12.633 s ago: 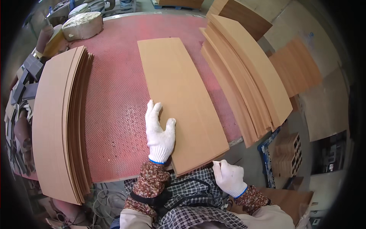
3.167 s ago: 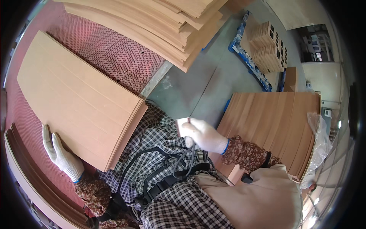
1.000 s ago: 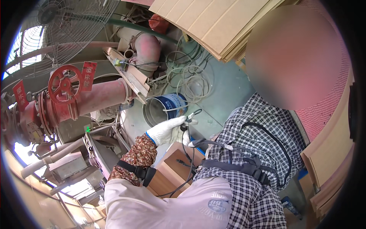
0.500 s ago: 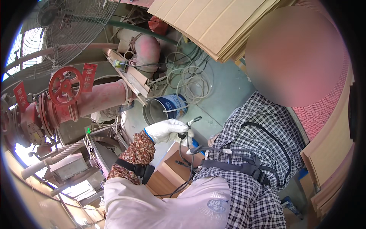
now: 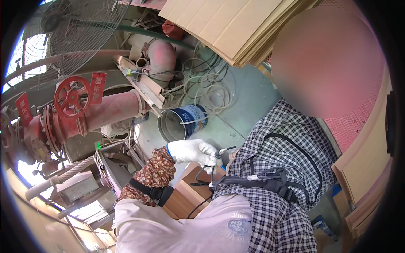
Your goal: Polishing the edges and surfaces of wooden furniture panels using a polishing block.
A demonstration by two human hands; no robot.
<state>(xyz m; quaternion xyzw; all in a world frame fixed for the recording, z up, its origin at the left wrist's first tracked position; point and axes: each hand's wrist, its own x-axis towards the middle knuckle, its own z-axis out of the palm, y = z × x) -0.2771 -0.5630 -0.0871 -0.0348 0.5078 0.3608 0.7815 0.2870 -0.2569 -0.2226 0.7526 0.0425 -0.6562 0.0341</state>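
Note:
My left hand, in a white knit glove with a blue cuff, is closed on a thin black cable. A short end of this cable sticks out past my fingertips. More of the cable hangs below the hand, beside a black connector. Just to the right stands a person in a black-and-white checked shirt, wearing a dark waist belt with grey cable bundled along it. A flowered sleeve and a black strap cover my left forearm. My right hand cannot be made out.
A blue-and-white bucket and coiled pale hose lie beyond my hand. Red pipework with a handwheel and a large fan fill the left. Cardboard sheets are stacked at the top. An open cardboard box sits below my hand.
My left hand has moved right and slightly down, closer to the checked shirt, with the cable still in it. The cable end has swung lower, and the grey cable by the belt has shifted.

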